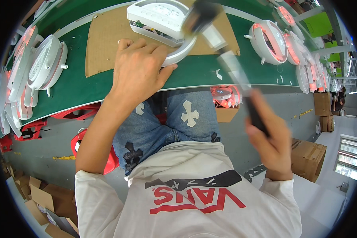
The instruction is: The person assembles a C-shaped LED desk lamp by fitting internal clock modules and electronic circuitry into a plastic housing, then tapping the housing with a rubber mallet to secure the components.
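A white oval clock-like device point(163, 15) with a display panel and a row of small buttons lies on a cardboard sheet point(101, 43). Circuit parts and wires show in its gap. My left hand point(141, 65) grips its near-left rim, fingers bent over the edge and thumb along the ring. Closed around a mallet's dark grip, my right hand point(269, 139) is off to the right, smeared by motion. The mallet point(230, 63) has a pale and black handle. Its blurred dark head is over the device's right side; whether they touch I cannot tell.
Similar white devices point(47, 65) crowd the green table's left end. More, some glowing red, line the right, including one oval unit point(269, 41). Below the table edge, a carton point(227, 114) holds red-lit units. Cardboard boxes point(307, 158) stand on the floor; a red stool point(111, 160) is at left.
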The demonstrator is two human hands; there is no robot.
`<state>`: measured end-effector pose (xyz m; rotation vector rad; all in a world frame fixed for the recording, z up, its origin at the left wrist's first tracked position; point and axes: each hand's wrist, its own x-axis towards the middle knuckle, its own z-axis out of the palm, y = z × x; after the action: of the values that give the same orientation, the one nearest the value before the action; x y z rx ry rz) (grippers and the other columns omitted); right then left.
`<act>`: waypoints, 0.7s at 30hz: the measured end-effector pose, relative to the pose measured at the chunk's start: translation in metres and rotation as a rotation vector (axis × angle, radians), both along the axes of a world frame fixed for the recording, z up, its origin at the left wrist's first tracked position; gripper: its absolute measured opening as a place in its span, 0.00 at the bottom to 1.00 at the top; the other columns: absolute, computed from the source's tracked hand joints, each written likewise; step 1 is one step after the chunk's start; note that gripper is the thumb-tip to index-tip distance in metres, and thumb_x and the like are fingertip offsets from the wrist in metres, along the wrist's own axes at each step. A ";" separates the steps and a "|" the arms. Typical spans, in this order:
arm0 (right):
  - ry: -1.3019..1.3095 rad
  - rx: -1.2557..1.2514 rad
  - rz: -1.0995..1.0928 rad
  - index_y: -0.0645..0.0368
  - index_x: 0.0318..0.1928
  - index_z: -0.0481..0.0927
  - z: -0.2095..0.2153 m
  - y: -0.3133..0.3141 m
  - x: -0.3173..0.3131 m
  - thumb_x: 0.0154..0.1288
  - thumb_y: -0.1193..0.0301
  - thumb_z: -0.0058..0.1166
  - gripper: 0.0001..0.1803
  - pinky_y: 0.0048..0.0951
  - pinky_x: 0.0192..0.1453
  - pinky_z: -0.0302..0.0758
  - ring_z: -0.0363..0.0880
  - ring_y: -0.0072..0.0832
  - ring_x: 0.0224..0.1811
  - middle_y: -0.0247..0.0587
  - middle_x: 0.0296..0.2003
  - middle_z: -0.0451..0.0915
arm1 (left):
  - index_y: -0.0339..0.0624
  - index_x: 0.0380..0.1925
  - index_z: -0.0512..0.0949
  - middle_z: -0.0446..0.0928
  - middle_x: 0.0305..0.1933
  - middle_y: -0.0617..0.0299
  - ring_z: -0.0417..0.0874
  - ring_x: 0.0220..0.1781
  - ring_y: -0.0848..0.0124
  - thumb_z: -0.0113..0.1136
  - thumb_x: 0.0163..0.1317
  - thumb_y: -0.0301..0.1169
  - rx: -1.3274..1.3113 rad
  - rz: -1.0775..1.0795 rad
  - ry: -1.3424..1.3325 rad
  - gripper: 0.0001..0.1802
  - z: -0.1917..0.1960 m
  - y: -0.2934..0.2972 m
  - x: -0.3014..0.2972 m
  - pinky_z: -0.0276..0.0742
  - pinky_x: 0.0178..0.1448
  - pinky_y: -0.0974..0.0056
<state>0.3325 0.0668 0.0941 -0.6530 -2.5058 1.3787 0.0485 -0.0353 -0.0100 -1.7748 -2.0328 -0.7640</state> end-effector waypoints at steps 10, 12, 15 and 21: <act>-0.077 -0.120 0.027 0.67 0.73 0.66 -0.014 0.005 -0.010 0.64 0.82 0.53 0.35 0.32 0.43 0.74 0.74 0.34 0.31 0.48 0.36 0.79 | 0.39 0.36 0.79 0.79 0.31 0.57 0.79 0.40 0.57 0.73 0.54 0.40 -0.137 -0.030 0.020 0.19 0.008 -0.011 -0.003 0.68 0.53 0.53; -0.043 -0.169 0.005 0.67 0.73 0.66 -0.009 0.007 -0.008 0.64 0.82 0.53 0.35 0.31 0.41 0.73 0.74 0.31 0.31 0.44 0.34 0.79 | 0.40 0.38 0.80 0.81 0.33 0.58 0.79 0.42 0.58 0.73 0.54 0.40 -0.169 -0.040 0.030 0.18 0.007 -0.012 -0.007 0.68 0.54 0.52; -0.046 -0.134 -0.057 0.69 0.73 0.66 -0.003 0.011 -0.001 0.64 0.82 0.53 0.35 0.28 0.37 0.71 0.72 0.24 0.30 0.38 0.33 0.77 | 0.42 0.40 0.81 0.82 0.35 0.60 0.80 0.43 0.58 0.72 0.55 0.40 -0.120 -0.021 0.032 0.17 0.009 -0.010 -0.005 0.68 0.62 0.49; -0.022 -0.184 -0.155 0.66 0.72 0.69 -0.020 0.019 0.002 0.65 0.82 0.53 0.33 0.23 0.34 0.67 0.69 0.18 0.29 0.34 0.33 0.76 | 0.46 0.44 0.83 0.83 0.43 0.63 0.80 0.53 0.59 0.73 0.53 0.36 -0.161 0.114 -0.002 0.18 0.010 -0.006 0.011 0.57 0.77 0.36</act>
<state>0.3349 0.0862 0.0744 -0.8830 -2.3061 1.5627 0.0599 -0.0413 -0.0003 -1.7233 -2.2310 -0.5836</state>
